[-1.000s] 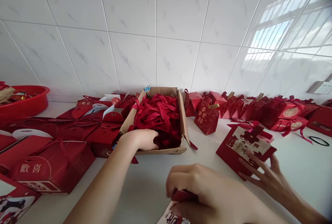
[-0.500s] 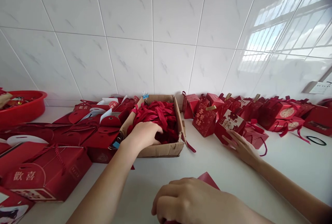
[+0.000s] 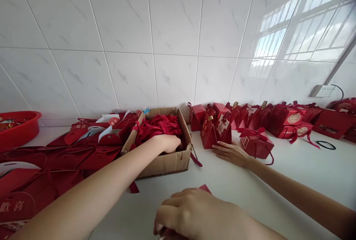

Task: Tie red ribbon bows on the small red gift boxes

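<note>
My left hand (image 3: 169, 143) reaches into an open cardboard box (image 3: 167, 164) of dark red ribbons (image 3: 158, 127); its fingertips are hidden among them. Close to the camera, my right hand (image 3: 189, 210) is closed over a red gift box (image 3: 205, 188). Only a corner of this gift box and a bit under the fingers show; the rest is covered by the hand. Another person's hand (image 3: 229, 153) comes in from the right, fingers stretched out, touching the base of a red gift box with a printed white panel (image 3: 224, 127).
Red gift boxes (image 3: 100, 156) crowd the left, beside a red plastic basin (image 3: 25, 130). More finished-looking boxes (image 3: 289, 115) line the tiled wall at right. A box with a bow (image 3: 257, 143) and a black ring (image 3: 326, 145) lie on the white table (image 3: 228, 184).
The view has swung slightly. My left hand has moved deeper and rightward in the ribbon box. The other person's hand has slid the printed gift box left against its neighbour.
</note>
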Available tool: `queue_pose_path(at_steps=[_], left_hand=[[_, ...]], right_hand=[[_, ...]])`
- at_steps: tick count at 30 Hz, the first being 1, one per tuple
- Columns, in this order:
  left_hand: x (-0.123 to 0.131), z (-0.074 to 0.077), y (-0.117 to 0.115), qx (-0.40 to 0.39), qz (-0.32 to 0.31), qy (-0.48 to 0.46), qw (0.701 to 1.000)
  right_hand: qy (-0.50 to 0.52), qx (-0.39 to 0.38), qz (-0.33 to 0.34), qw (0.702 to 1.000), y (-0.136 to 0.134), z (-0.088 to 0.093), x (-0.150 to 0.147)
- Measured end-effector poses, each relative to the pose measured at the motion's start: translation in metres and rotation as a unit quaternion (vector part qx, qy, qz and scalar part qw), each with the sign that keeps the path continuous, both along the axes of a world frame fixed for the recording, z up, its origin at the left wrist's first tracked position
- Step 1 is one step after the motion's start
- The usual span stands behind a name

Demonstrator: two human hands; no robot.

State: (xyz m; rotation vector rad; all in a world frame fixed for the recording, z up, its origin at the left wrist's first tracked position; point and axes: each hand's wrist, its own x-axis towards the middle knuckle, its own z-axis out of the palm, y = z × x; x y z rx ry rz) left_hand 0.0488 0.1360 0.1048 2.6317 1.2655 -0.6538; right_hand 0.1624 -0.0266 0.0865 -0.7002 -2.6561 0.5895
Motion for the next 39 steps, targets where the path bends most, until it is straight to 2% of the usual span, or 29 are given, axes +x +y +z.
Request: queue_pose_path(at_steps=[6, 10, 12, 14, 16, 17, 18, 20, 22, 24, 26, 27, 29, 31, 33, 36, 39], left_hand=[[0.005, -0.013, 0.008, 0.018, 0.024, -0.016, 0.999], [0.006, -0.013, 0.008, 0.039, 0.008, -0.057, 0.998], [0.005, -0.011, 0.007, 0.050, -0.016, -0.092, 0.994], [0.003, -0.006, 0.007, 0.056, -0.047, -0.137, 0.988], [-0.001, 0.001, 0.007, 0.063, -0.072, -0.188, 0.977], [-0.004, 0.004, 0.008, 0.067, -0.076, -0.216, 0.971], [-0.007, 0.008, 0.008, 0.074, -0.074, -0.244, 0.964], [-0.015, 0.015, 0.009, 0.097, -0.054, -0.300, 0.947], [-0.022, 0.019, 0.009, 0.125, -0.024, -0.352, 0.927], [-0.027, 0.022, 0.006, 0.148, 0.004, -0.399, 0.905], [-0.031, 0.023, 0.000, 0.163, 0.025, -0.438, 0.884], [-0.032, 0.023, -0.003, 0.173, 0.035, -0.452, 0.874], [-0.034, 0.023, -0.011, 0.199, 0.062, -0.495, 0.844], [-0.036, 0.025, -0.022, 0.209, 0.091, -0.563, 0.794], [-0.037, 0.027, -0.035, 0.201, 0.102, -0.622, 0.750], [-0.038, 0.029, -0.056, 0.228, 0.087, -0.637, 0.731], [-0.037, 0.029, -0.079, 0.230, 0.080, -0.649, 0.721]], right_hand=[[0.000, 0.004, -0.030, 1.000, -0.007, 0.018, 0.016], [0.073, -0.026, -0.028, 0.997, -0.016, 0.019, 0.016], [0.098, -0.033, -0.029, 0.994, -0.013, 0.019, 0.026], [0.114, -0.028, -0.043, 0.992, -0.003, 0.019, 0.054], [0.148, -0.019, -0.074, 0.986, 0.015, 0.016, 0.105], [0.203, -0.006, -0.104, 0.974, 0.025, 0.012, 0.135], [0.261, 0.012, -0.128, 0.957, 0.034, 0.006, 0.165], [0.308, 0.030, -0.160, 0.937, 0.049, -0.013, 0.216], [0.328, 0.040, -0.166, 0.929, 0.056, -0.034, 0.241], [0.327, 0.045, -0.163, 0.930, 0.056, -0.047, 0.237], [0.303, 0.028, -0.150, 0.941, 0.048, -0.044, 0.208], [0.290, 0.020, -0.145, 0.946, 0.041, -0.036, 0.187], [0.198, -0.029, -0.103, 0.974, 0.023, -0.013, 0.139], [0.181, -0.032, -0.088, 0.979, 0.002, 0.012, 0.097], [0.170, -0.030, -0.093, 0.981, -0.012, 0.030, 0.070], [0.183, -0.001, -0.132, 0.974, -0.016, 0.040, 0.062], [0.201, 0.025, -0.146, 0.968, -0.007, 0.037, 0.071]])
